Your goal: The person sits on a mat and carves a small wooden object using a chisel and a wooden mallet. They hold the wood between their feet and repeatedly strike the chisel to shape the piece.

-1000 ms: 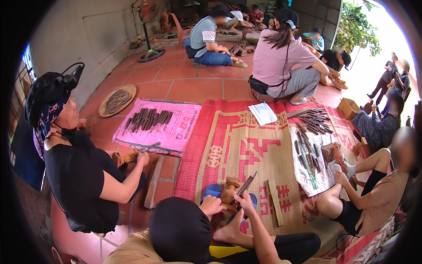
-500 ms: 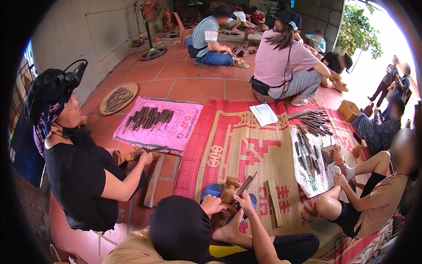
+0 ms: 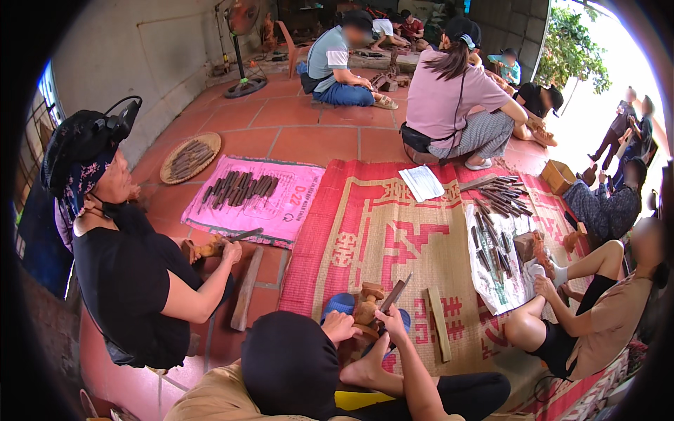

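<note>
A carved wooden piece (image 3: 366, 309) with a squared top stands near the front of the mat, close to a bare foot (image 3: 366, 370). My left hand (image 3: 341, 328) is bent against its lower left side, its fingers partly hidden. In my right hand (image 3: 393, 324), fingers wrapped round it, is a long, flat, pointed tool (image 3: 395, 293) slanting up to the right beside the wood. A rounded black cloth shape (image 3: 289, 365) hides my left forearm. Blue slippers (image 3: 340, 304) lie just beyond the carved piece.
A wooden bar (image 3: 439, 324) lies on the patterned mat (image 3: 393, 231). Rows of carving tools lie on a pink sack (image 3: 291, 210) and a white sack (image 3: 500, 298). Co-workers sit close by at left (image 3: 126, 281) and right (image 3: 604, 316). A round basket (image 3: 168, 168) holds more tools.
My hands, the tool and the carved piece stay almost where they were. The blade in the left co-worker's hand has tilted up slightly. The right co-worker's head has moved a little.
</note>
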{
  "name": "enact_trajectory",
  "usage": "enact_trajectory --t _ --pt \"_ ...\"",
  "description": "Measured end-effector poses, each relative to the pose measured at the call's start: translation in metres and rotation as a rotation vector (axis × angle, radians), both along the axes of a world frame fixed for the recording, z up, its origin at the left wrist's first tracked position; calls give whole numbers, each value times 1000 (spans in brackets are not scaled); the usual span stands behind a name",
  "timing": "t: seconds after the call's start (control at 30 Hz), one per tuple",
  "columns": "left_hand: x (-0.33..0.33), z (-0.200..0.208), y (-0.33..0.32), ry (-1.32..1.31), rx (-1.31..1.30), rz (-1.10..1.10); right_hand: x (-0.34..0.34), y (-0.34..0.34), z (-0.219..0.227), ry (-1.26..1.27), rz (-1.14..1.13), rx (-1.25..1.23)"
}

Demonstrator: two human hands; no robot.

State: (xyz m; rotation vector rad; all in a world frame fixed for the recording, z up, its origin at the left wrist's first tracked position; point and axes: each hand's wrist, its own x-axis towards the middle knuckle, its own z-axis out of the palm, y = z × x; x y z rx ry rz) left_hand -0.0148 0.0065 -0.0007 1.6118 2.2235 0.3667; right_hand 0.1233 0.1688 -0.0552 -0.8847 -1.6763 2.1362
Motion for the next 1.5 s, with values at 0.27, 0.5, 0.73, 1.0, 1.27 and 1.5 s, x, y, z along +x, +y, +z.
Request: enact_trajectory --t 0.27,0.5,0.73,1.0,1.27,1.5 --pt "3 3 0 14 -43 9 0 -2 7 -58 27 100" --pt "4 8 1 19 -46 14 -1 -3 3 -93 25 131" --pt "3 9 -1 14 -44 6 0 3 7 -13 -94 -71" --pt "6 17 2 -97 82 45 8 17 28 54 -238 -8" --pt "-22 46 34 -527 296 316 13 24 77 447 -202 -682" --pt "-22 73 67 -689 25 -127 17 21 86 490 10 -769"
